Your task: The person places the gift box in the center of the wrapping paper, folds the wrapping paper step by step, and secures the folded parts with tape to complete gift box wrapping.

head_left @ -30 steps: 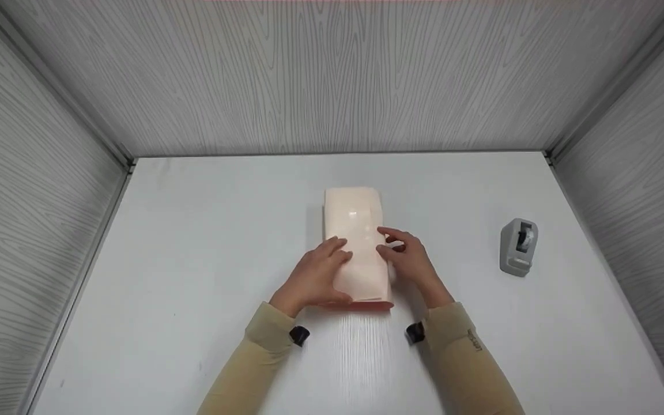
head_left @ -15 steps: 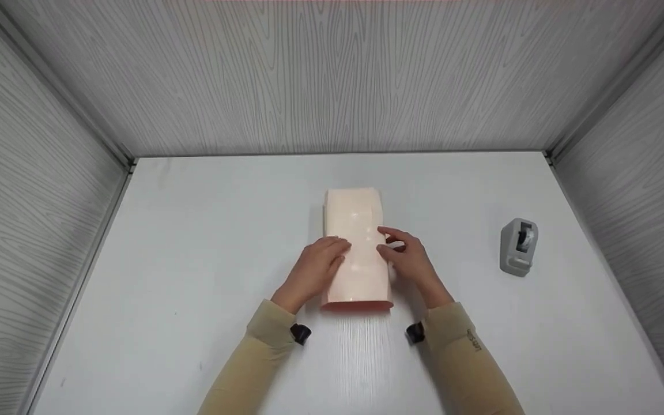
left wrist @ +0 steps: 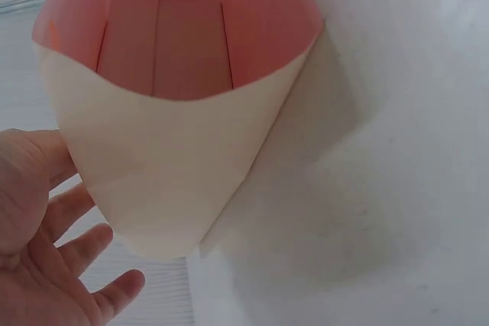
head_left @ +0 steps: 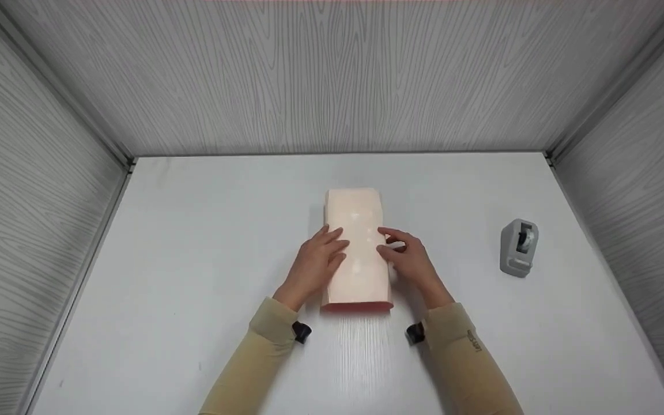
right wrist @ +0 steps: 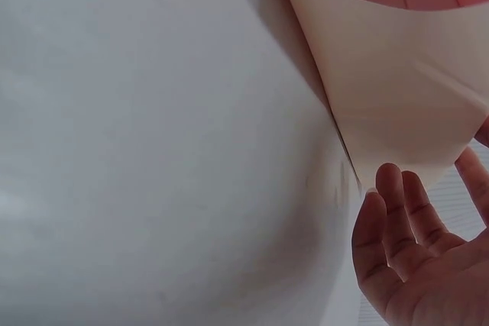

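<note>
A sheet of wrapping paper (head_left: 361, 276), pale peach outside and pink inside, forms a tube around a box at the middle of the table. Through its open near end, the left wrist view shows the box (left wrist: 191, 43) inside. My left hand (head_left: 313, 262) rests on the tube's left side, fingers spread over the top. Against the right edge, the fingertips of my right hand (head_left: 411, 259) touch the paper. In the left wrist view, the left fingers (left wrist: 88, 250) look straight and loose. Slightly bent right fingers (right wrist: 390, 204) lie beside the paper in the right wrist view.
A grey tape dispenser (head_left: 518, 248) with a roll of clear tape stands on the right side of the white table (head_left: 205, 248). Wood-grain panels (head_left: 332, 75) enclose the table at the back and both sides.
My left thumb has come away from the tube's near end, and the left fingers have shifted slightly and spread. The loose paper edge there now lies smooth. My right hand has stayed in place.
</note>
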Tool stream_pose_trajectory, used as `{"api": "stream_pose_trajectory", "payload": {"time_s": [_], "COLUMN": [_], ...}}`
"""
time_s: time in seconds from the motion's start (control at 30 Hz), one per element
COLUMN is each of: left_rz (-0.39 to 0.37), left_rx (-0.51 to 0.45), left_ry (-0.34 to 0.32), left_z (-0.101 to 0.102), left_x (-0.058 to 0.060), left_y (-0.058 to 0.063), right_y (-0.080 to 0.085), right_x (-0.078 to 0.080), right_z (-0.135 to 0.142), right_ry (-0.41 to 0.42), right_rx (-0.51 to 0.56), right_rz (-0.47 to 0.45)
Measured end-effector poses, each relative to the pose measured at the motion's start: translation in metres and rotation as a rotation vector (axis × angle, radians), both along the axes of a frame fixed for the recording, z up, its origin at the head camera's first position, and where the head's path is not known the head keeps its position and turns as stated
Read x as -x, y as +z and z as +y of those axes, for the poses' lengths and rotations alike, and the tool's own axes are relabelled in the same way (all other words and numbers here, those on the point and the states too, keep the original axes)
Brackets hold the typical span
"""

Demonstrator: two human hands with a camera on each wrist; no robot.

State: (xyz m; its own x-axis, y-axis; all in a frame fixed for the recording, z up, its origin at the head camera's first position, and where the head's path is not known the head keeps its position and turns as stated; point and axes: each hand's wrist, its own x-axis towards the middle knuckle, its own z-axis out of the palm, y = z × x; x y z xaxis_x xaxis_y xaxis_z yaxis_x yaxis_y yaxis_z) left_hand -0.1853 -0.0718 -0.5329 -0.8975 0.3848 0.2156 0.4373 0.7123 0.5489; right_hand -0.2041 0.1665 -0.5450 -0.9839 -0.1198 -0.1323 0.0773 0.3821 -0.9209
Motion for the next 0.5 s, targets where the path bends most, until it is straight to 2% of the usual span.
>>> {"api": "stream_pose_trajectory", "payload": {"time_s": [0.27, 0.5], "left_rz": [-0.080, -0.202], "left_rx": [0.034, 0.006], "left_ry": [-0.033, -0.031], "left_z": [0.0009, 0.0011], "left_x": [0.0041, 0.0042], "left_y": [-0.0014, 0.0003], "right_y": [0.0011, 0.0033], "right_x": [0.0001, -0.0004], "right_z": [0.0004, 0.0007], "right_ry": [0.006, 0.018], "right_rx": [-0.010, -0.022], "right_rz": [-0.018, -0.038]}}
